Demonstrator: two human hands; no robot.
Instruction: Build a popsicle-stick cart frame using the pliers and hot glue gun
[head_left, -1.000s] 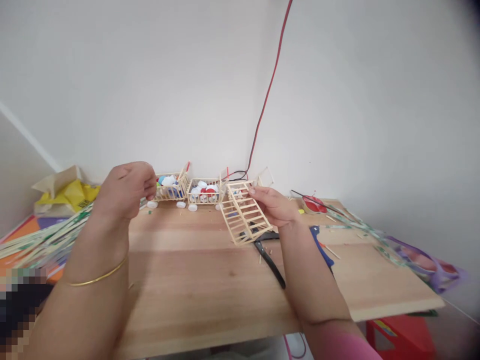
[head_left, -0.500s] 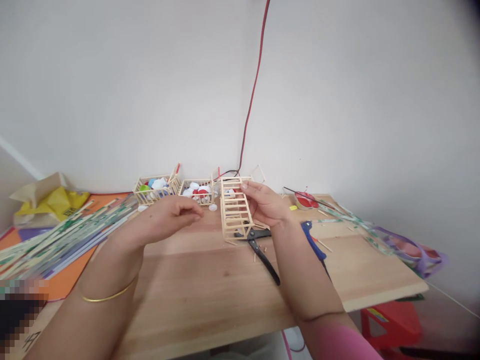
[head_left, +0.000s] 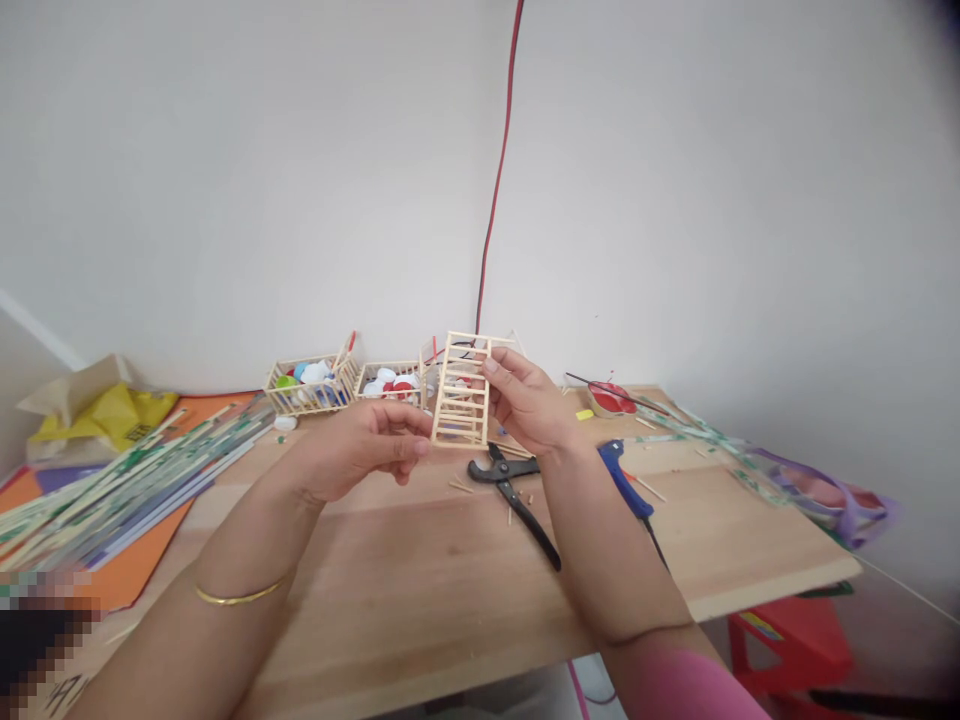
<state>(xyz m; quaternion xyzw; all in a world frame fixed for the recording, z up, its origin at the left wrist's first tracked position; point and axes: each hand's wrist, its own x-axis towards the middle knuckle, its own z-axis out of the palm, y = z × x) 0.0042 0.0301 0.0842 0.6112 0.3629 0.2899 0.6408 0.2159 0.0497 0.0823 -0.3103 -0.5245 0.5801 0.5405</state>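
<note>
My right hand [head_left: 529, 405] grips a small open frame built of thin wooden sticks [head_left: 459, 392], lifted upright above the wooden table [head_left: 420, 570]. My left hand [head_left: 364, 450] sits just left of the frame's lower edge, fingers curled with the fingertips pinched together near the frame; whether anything is between them I cannot make out. A gold bangle circles my left wrist. Black-handled cutters [head_left: 514, 490] lie on the table right below the frame.
Two stick baskets [head_left: 311, 385] [head_left: 390, 382] filled with coloured bottle caps stand by the wall. A heap of long sticks [head_left: 127, 475] lies at left on orange sheets. A blue glue gun [head_left: 622, 478], a red tape roll [head_left: 611, 400] and a red-black cable [head_left: 495, 190] are at right.
My right hand raised the stick frame off the table and turned it upright. My left hand came down from near the baskets and moved right, up to the frame.
</note>
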